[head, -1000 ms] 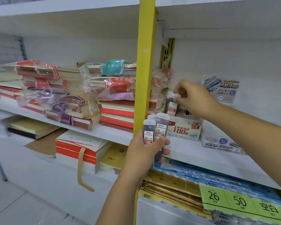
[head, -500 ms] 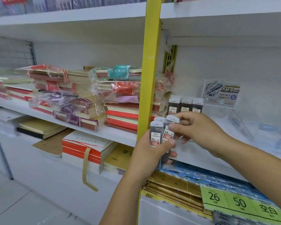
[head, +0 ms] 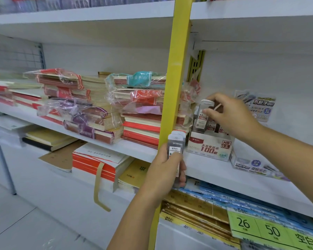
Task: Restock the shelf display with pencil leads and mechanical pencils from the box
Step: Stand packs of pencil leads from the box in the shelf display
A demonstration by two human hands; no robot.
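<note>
Pinching a lead case (head: pixel 203 112) near its white cap between thumb and fingers, the right hand (head: pixel 231 116) holds it upright over the left end of the display box (head: pixel 209 147), where other cases stand in a row. The left hand (head: pixel 163 170) is curled round a bundle of lead cases (head: pixel 176 141), near the shelf's front edge, in front of the yellow upright (head: pixel 177 69). Wrapped notebook stacks (head: pixel 139 109) crowd the box's left side; a clear display tray (head: pixel 249 165) sits just beside its right. Bare shelf board (head: pixel 215 172) lies nearer than the box, with open air above the box up to the next shelf.
</note>
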